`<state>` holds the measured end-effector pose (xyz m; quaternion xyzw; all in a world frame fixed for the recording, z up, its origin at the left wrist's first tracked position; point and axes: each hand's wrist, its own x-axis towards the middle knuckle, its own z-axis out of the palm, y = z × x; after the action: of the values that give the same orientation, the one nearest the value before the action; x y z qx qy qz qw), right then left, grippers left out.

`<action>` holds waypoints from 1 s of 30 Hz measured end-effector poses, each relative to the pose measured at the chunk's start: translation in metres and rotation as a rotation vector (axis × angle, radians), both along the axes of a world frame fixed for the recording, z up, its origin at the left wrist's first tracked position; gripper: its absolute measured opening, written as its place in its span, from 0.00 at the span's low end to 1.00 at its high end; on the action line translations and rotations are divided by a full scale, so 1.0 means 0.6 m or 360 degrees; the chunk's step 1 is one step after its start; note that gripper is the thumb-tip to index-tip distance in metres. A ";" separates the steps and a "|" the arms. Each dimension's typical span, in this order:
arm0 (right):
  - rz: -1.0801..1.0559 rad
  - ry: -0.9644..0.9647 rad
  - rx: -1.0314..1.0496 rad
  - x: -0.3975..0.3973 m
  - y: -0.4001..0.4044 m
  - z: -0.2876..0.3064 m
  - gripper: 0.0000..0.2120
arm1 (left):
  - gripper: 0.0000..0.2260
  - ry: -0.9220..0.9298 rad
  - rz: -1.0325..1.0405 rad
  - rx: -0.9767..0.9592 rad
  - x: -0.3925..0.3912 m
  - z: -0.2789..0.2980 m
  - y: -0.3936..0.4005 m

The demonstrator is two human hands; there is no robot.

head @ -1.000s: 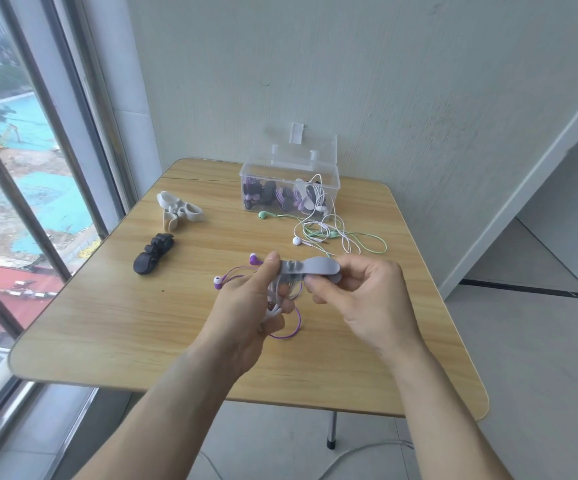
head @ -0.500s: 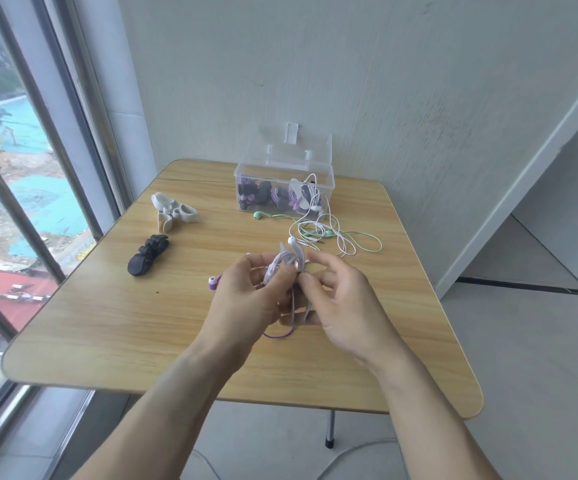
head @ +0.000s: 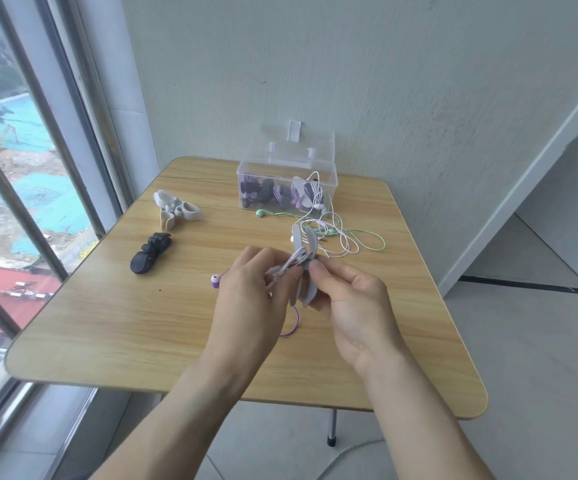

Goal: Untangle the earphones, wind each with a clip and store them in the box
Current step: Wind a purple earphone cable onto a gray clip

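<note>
Above the table's middle, my left hand [head: 249, 296] grips a bundle of purple earphone cable [head: 291, 265]. One purple earbud [head: 215, 281] sticks out to its left and a cable loop [head: 292, 327] hangs below. My right hand [head: 349, 303] pinches a grey clip [head: 310, 271], opened into a butterfly shape around the bundle. Behind stands the clear plastic box [head: 287, 183], lid up, with several wound earphones inside. In front of it lies a tangle of white and green earphones [head: 336, 233].
White clips [head: 176, 211] and black clips [head: 150, 252] lie at the left of the wooden table [head: 107, 323]. A window runs along the left side, and a wall stands close behind the box. The table's right edge drops to a tiled floor.
The grey clip has turned from lying flat across my fingers to standing upright with its wings spread. My hands have drawn closer together around the bundle.
</note>
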<state>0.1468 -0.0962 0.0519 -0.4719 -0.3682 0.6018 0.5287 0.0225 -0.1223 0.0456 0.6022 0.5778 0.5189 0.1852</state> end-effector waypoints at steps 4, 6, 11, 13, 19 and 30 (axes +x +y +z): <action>0.0012 0.0248 -0.0161 0.002 -0.002 0.003 0.07 | 0.03 0.0166 -0.0083 0.0077 -0.003 -0.005 0.002; 0.0015 0.0309 -0.0173 0.003 -0.002 0.003 0.08 | 0.04 0.0180 -0.0187 0.0066 -0.006 -0.003 0.004; 0.0050 0.0351 -0.0232 0.005 -0.001 0.003 0.09 | 0.16 0.0370 -0.0467 -0.0011 -0.027 -0.004 0.009; 0.0157 0.0299 -0.0225 0.012 0.002 0.006 0.09 | 0.18 0.0323 -0.0491 -0.0076 -0.041 0.001 0.013; 0.0607 0.0006 -0.0143 0.047 0.010 0.028 0.17 | 0.16 0.0060 -0.0791 -0.0215 -0.071 0.015 0.011; 0.1072 -0.0320 0.0140 0.075 -0.006 0.043 0.29 | 0.17 -0.0247 -0.1141 -0.0503 -0.085 0.023 0.001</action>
<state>0.1918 -0.0998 0.0779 -0.3577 -0.5788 0.6767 0.2814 -0.0286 -0.1215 0.0595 0.6888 0.3879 0.3700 0.4881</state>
